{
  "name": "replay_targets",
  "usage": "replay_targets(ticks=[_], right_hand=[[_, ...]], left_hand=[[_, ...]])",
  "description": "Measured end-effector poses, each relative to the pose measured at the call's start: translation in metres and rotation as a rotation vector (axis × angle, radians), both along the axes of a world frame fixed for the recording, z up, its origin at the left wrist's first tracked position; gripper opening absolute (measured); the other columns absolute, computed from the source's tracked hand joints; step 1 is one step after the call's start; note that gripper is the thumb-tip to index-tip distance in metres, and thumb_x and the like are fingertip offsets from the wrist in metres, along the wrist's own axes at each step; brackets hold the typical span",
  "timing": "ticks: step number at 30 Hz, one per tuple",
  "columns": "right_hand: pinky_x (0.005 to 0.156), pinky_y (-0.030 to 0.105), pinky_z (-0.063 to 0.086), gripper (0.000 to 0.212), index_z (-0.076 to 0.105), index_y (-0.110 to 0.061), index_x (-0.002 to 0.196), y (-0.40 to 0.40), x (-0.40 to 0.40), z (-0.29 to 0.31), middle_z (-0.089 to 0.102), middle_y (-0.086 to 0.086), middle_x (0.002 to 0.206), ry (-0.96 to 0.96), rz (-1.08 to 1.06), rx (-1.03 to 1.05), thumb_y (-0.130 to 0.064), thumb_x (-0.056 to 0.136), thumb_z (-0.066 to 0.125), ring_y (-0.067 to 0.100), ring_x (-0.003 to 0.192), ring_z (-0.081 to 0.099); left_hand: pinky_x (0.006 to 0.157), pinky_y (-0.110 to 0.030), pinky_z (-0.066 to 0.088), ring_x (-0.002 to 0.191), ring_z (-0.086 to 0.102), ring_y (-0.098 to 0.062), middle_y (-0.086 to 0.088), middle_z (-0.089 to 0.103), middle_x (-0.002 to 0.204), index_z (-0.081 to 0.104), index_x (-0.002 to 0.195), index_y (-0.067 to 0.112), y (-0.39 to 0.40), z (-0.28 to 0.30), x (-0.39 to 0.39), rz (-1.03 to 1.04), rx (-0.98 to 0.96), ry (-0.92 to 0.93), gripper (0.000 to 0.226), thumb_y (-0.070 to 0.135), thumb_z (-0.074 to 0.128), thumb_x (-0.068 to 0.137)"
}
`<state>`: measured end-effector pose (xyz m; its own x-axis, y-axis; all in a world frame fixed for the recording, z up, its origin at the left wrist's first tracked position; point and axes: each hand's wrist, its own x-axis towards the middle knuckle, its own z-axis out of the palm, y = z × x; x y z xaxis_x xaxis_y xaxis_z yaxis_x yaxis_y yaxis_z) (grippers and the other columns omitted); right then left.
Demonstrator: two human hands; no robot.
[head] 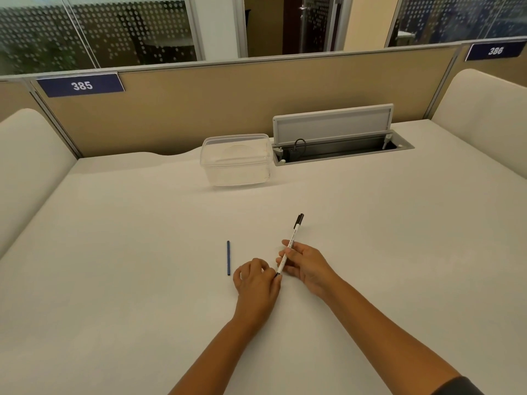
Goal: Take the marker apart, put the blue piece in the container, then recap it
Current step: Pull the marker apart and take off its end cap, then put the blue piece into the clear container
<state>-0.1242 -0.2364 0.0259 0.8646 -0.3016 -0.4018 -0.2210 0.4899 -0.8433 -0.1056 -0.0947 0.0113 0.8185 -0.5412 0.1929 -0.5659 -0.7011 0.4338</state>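
A white marker [291, 243] with a black cap at its far end is gripped around the barrel by my right hand [306, 263], tilted away from me. My left hand [256, 277] pinches the marker's near, dark end with its fingertips. A thin blue piece [228, 258] lies loose on the white table [142, 252], just left of my left hand, pointing away from me. The clear plastic container [236, 159] stands open at the back of the table, apart from both hands, and looks empty.
An open cable hatch [336, 143] with a raised grey lid sits in the table to the right of the container. A tan partition [228, 104] with labels 385 and 386 closes the back. Cream padded side panels flank the table.
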Motion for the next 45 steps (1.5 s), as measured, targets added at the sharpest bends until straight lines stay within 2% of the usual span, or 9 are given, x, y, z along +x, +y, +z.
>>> replay_targets(ticks=[7, 11, 14, 15, 18, 21, 25, 34, 45], right_hand=[[0.061, 0.025, 0.059, 0.019, 0.058, -0.002, 0.108, -0.008, -0.002, 0.007, 0.062, 0.009, 0.085, -0.027, -0.075, 0.316, -0.001, 0.093, 0.046, 0.018, 0.072, 0.066], [0.055, 0.026, 0.058, 0.016, 0.061, 0.003, 0.100, -0.012, -0.003, 0.013, 0.065, 0.009, 0.069, -0.052, -0.157, 0.510, 0.004, 0.085, 0.054, 0.016, 0.058, 0.067], [0.043, 0.024, 0.054, 0.038, 0.062, 0.004, 0.082, -0.045, -0.001, 0.027, 0.064, 0.010, 0.055, -0.165, -0.363, 0.630, 0.008, 0.045, 0.069, 0.015, 0.044, 0.063], [0.044, 0.024, 0.055, 0.031, 0.062, 0.003, 0.080, -0.060, -0.002, 0.034, 0.064, 0.009, 0.056, -0.172, -0.401, 0.601, 0.005, 0.050, 0.069, 0.014, 0.045, 0.064], [0.056, 0.026, 0.059, 0.009, 0.061, -0.002, 0.087, -0.091, -0.007, 0.038, 0.068, 0.005, 0.063, -0.145, -0.404, 0.436, -0.004, 0.088, 0.052, 0.012, 0.056, 0.068], [0.057, 0.030, 0.059, 0.010, 0.058, -0.007, 0.088, -0.088, -0.010, 0.032, 0.071, 0.003, 0.064, -0.127, -0.355, 0.308, -0.007, 0.092, 0.049, 0.014, 0.063, 0.070], [0.060, 0.032, 0.060, 0.008, 0.054, -0.011, 0.097, -0.063, -0.012, 0.017, 0.064, 0.008, 0.084, -0.122, -0.311, 0.112, -0.008, 0.093, 0.048, 0.018, 0.075, 0.067], [0.077, 0.030, 0.056, 0.019, 0.060, -0.037, 0.093, -0.034, -0.019, 0.008, 0.069, -0.005, 0.084, -0.139, -0.079, -0.732, -0.019, 0.089, 0.058, 0.011, 0.084, 0.066], [0.090, 0.041, 0.053, 0.023, 0.058, -0.043, 0.095, -0.029, -0.009, 0.033, 0.069, -0.011, 0.084, -0.238, -0.089, -0.791, -0.021, 0.089, 0.059, 0.008, 0.084, 0.068]], left_hand=[[0.091, -0.029, 0.030, 0.106, 0.043, -0.019, 0.000, 0.048, 0.107, 0.064, 0.100, 0.010, -0.015, 0.016, 0.006, 0.054, -0.069, 0.345, 0.027, 0.029, 0.045, 0.095], [0.069, -0.023, 0.035, 0.078, 0.043, -0.012, 0.001, 0.048, 0.085, 0.054, 0.069, 0.016, -0.017, 0.053, -0.006, 0.033, -0.407, 0.881, 0.024, 0.030, 0.047, 0.088], [0.075, -0.025, 0.028, 0.077, 0.036, -0.014, 0.005, 0.042, 0.076, 0.043, 0.058, 0.023, -0.003, 0.065, -0.024, -0.059, -0.505, 1.158, 0.021, 0.037, 0.041, 0.073], [0.078, -0.024, 0.028, 0.083, 0.040, -0.013, 0.006, 0.046, 0.081, 0.045, 0.058, 0.024, 0.002, 0.064, -0.030, -0.071, -0.487, 1.164, 0.026, 0.040, 0.041, 0.078], [0.079, -0.023, 0.038, 0.097, 0.049, -0.015, 0.002, 0.051, 0.098, 0.059, 0.065, 0.023, 0.007, 0.046, -0.033, -0.003, -0.261, 0.716, 0.035, 0.031, 0.043, 0.096], [0.086, -0.030, 0.041, 0.094, 0.053, -0.020, -0.003, 0.058, 0.103, 0.070, 0.082, 0.012, 0.004, 0.035, -0.028, 0.062, -0.007, 0.127, 0.026, 0.027, 0.052, 0.092], [0.086, -0.052, 0.048, 0.083, 0.064, -0.030, -0.010, 0.067, 0.093, 0.070, 0.070, 0.007, -0.001, 0.018, -0.019, 0.133, 0.063, -0.113, 0.012, 0.017, 0.077, 0.074], [0.097, -0.057, 0.035, 0.085, 0.062, -0.025, -0.004, 0.065, 0.093, 0.066, 0.069, 0.014, -0.003, 0.004, -0.008, 0.190, 0.115, -0.164, 0.024, 0.036, 0.071, 0.078], [0.102, -0.047, 0.036, 0.103, 0.056, -0.025, -0.006, 0.062, 0.109, 0.057, 0.110, 0.011, -0.002, -0.004, -0.003, 0.185, -0.002, -0.079, 0.049, 0.050, 0.061, 0.081]])
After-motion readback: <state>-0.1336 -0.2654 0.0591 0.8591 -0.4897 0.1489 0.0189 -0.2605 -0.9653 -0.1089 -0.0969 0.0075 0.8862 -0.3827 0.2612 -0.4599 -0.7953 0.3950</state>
